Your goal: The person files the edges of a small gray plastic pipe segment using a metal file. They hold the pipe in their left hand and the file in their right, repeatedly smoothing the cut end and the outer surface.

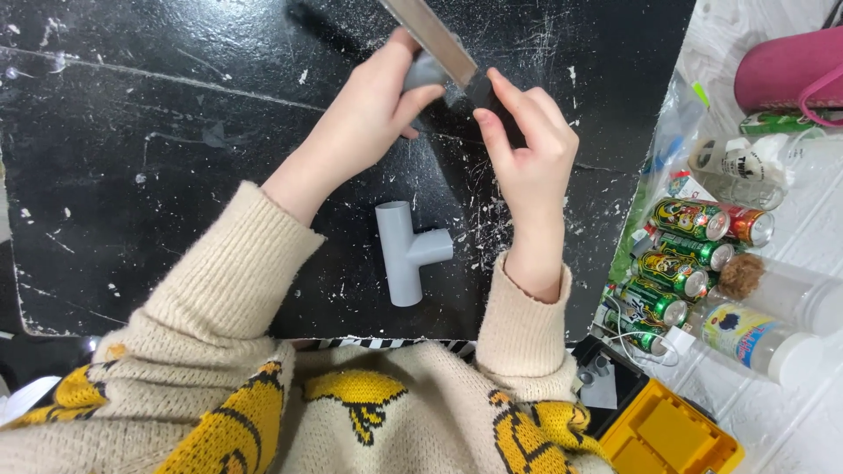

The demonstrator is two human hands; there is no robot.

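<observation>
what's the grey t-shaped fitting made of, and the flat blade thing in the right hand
Grey T-shaped fitting: looks like moulded plastic, probably PVC, with an even matt grey skin and thick tube walls. Flat blade gripped by the right hand: seems to be metal, going by its thin, straight strip and dull brownish sheen; motion blur hides the finish.

Right edge, on the white floor beside the black surface (176, 132): a row of drink cans (672, 272) lying on their sides, green and yellow labels, silver tops, one can with a red end (749, 226). Just right of them, a clear plastic bottle (753, 338) on its side, label yellow with blue and green, white cap. Above, a clear jar (736, 167) with a white label and black print. Bottom right, a yellow plastic case (667, 439), open, black rim. No screens or signs.
</observation>
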